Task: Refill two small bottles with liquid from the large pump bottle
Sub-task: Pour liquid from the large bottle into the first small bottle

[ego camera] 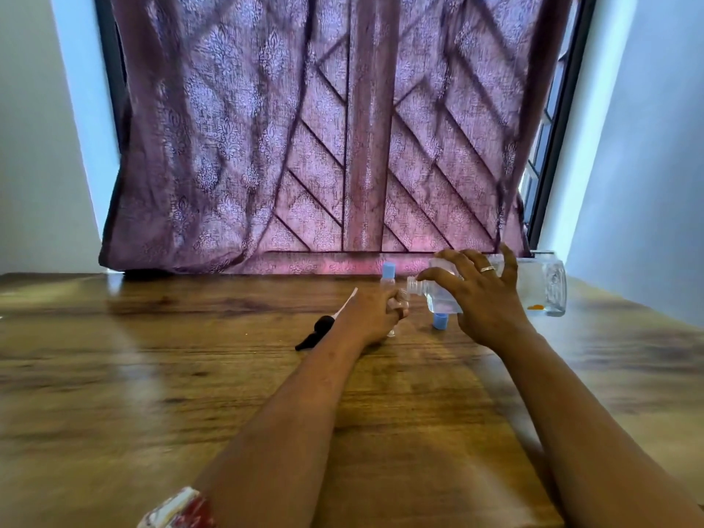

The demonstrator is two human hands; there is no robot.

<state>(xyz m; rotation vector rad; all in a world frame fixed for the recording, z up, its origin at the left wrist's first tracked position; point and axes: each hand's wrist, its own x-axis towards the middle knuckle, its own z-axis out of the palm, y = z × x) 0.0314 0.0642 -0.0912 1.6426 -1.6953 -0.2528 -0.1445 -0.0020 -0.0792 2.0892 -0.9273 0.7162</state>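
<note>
Wooden surface (190, 375) inspected. Fingers of our right hand (484, 299) clamp the tilted large bottle (442, 301); left of it, our left hand (375, 314) grips a small bottle (400, 299).

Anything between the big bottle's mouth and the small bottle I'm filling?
Nothing visible. The large bottle, tilted in the right hand, has its open neck just beside the small bottle in the left hand.

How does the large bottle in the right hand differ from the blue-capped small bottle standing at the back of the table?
The large bottle is tipped over with its neck pointing left; the blue-capped small bottle stands upright. The large bottle's neck is open, while the small bottle is capped. The right hand holds the large bottle; nothing touches the small bottle, which rests on the table. Both look clear.
</note>
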